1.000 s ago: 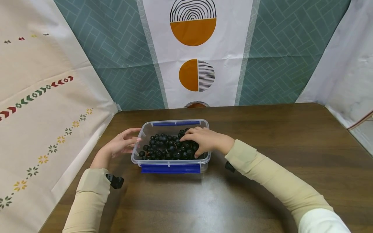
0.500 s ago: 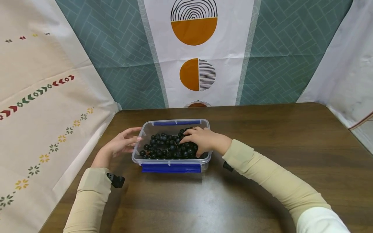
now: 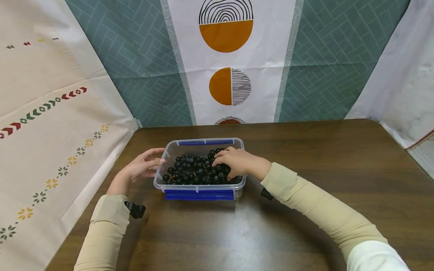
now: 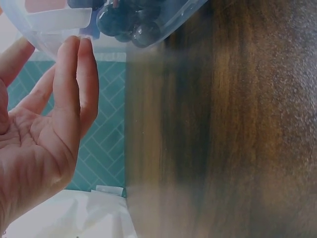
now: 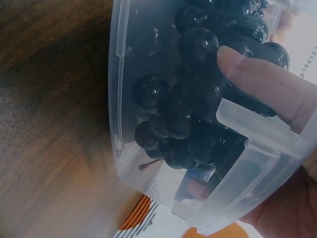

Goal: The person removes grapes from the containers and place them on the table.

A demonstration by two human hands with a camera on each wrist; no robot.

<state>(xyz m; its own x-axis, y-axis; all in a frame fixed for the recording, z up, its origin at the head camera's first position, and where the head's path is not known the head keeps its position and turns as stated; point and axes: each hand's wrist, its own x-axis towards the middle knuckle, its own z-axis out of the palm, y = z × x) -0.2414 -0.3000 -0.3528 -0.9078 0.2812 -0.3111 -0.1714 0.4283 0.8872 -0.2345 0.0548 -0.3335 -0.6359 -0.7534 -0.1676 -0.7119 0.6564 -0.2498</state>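
Brown table (image 3: 305, 222); left hand (image 3: 140, 166) relaxed, wrist view revealing palm (image 4: 37, 158); right hand (image 3: 240, 162) grips grapes (image 3: 200, 171).

I am at a brown, wood-grained bench (image 3: 312, 173) in a small spot closed in by cloth, more like a curtained corner of a home than a lab or workshop. Straight ahead hangs a teal cloth (image 3: 142, 56) with a brick-like pattern; the white strip (image 3: 268, 41) down its middle bears orange shapes and black lines. On my left slopes a cream cloth (image 3: 34, 67) with rows of flowers and arrowheads, on my right a pale cloth (image 3: 400, 82). The plastic food box (image 3: 200, 194) of dark grapes (image 3: 184, 177) before me suits a home, though the cloths hide the room, so I cannot be sure.
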